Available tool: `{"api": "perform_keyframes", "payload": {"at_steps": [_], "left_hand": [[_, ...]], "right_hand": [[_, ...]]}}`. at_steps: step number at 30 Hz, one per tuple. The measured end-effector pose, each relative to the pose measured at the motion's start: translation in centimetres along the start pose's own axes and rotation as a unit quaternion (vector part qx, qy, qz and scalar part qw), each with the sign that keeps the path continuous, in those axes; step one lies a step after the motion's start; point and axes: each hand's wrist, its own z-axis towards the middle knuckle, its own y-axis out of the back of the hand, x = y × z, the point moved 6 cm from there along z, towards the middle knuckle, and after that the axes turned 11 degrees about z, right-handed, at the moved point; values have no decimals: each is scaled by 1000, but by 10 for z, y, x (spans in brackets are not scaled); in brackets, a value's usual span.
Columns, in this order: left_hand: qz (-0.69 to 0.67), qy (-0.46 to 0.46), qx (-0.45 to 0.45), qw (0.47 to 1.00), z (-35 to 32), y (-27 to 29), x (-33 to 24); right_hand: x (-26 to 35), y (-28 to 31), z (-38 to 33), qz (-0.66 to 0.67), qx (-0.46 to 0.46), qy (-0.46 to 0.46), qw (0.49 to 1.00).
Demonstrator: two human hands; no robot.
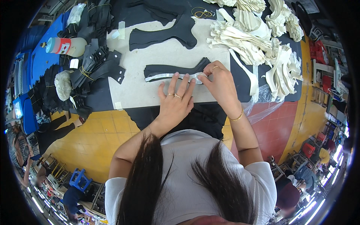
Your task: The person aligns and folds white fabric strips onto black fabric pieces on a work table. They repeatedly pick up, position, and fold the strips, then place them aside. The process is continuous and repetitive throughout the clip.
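Observation:
A curved stack of black fabric pieces (170,69) lies on the grey board in front of me. Along its near edge runs a narrow, shiny white strip (158,76). My left hand (176,99) rests with fingers spread, their tips on the strip near its middle. At the strip's right end, my right hand (222,84) has thumb and index finger pinched together on it. The fingers cover part of that end. Just beyond lie larger curved black fabric pieces (163,37), apart from both hands.
The grey board (127,90) is taped to a dark table. Bundled black pieces (93,65), a bottle (69,46) and a clear plastic bundle (63,84) stand left. Cream fabric strips (243,41) pile up right, beside clear plastic film (264,101). A yellow cord (203,13) lies at the back.

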Motion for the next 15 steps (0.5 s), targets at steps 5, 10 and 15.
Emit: {"api": "perform_keyframes", "payload": {"at_steps": [5,10,15], "left_hand": [[13,-4,8,1000,1,0,-6],[14,-10,26,1000,1,0,-9],[4,-19,33,999,1,1,-12]], "right_hand": [[-4,9,-2,12,-66,16,998],[-22,16,2,71,-61,-27,995],[-31,12,2,84,-77,-21,993]]}}
